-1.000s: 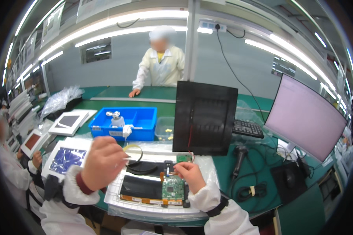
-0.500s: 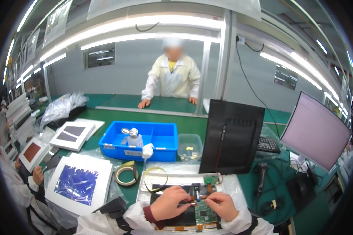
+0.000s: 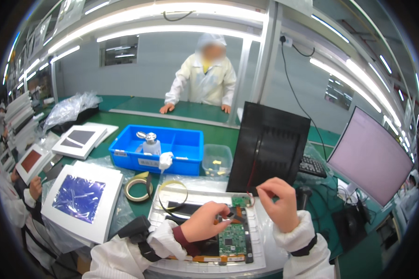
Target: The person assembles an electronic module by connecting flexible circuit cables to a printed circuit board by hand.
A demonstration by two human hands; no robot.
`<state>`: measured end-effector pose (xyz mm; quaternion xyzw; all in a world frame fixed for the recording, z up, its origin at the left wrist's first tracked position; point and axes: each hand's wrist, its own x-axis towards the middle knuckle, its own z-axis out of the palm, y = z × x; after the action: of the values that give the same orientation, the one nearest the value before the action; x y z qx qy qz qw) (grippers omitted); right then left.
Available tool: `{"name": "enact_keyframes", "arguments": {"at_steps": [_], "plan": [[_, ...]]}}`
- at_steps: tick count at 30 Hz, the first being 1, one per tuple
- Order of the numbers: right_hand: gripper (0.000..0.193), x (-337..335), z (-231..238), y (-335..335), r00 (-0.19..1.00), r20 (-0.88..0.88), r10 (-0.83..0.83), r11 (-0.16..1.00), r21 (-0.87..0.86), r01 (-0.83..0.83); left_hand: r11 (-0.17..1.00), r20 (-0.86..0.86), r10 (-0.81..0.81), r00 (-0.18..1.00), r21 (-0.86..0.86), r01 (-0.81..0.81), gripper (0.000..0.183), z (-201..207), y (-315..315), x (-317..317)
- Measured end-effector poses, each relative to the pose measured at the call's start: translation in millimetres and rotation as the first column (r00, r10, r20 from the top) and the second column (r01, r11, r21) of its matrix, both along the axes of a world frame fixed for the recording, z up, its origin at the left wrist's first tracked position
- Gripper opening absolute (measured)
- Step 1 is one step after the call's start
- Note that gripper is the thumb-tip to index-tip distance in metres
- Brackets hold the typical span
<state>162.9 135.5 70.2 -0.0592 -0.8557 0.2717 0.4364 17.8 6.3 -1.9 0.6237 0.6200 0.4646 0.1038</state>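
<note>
Your left hand is low over the shallow white plastic housing, palm down, thumb and fingers bent toward each other beside a small dark piece; whether they pinch it, you cannot tell from this view. Your right hand is raised over the housing's right edge, its fingers curled and the thumb drawn toward the forefinger; any small thing between those tips is too fine to tell.

The housing lies in front of you on the green bench. Inside it you have a green rectangular circuit board just below your left fingertips, an orange ribbon strip along the near side, and a smaller green board near the far right corner. A thin yellowish loop stands at the far left corner. Behind the housing, a tall black panel leans upright; left of that is a blue divided bin.
</note>
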Motion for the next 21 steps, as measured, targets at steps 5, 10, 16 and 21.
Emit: {"name": "enact_keyframes", "arguments": {"at_steps": [5, 10, 16, 21], "plan": [[0.008, -14, -26, 4, 0.983, 0.076, 0.168, 0.985, -0.046, -0.165, 0.991, 0.148, -0.083, 0.986, -0.089, 0.096, 0.020, -6, 2, 0], [0.011, -15, -41, 5, 0.895, 0.293, 0.336, 0.932, -0.241, -0.271, 0.991, 0.157, -0.092, 0.983, -0.084, 0.106, 0.020, -18, 3, -2], [0.012, -18, -54, 10, 0.878, 0.281, 0.388, 0.919, -0.187, -0.346, 0.994, 0.028, -0.111, 0.993, 0.008, 0.110, 0.018, -17, 3, -2], [0.012, -21, -60, 12, 0.875, 0.281, 0.395, 0.916, -0.197, -0.350, 0.996, 0.026, -0.078, 0.997, -0.029, 0.079, 0.018, -16, 0, -1]]}}
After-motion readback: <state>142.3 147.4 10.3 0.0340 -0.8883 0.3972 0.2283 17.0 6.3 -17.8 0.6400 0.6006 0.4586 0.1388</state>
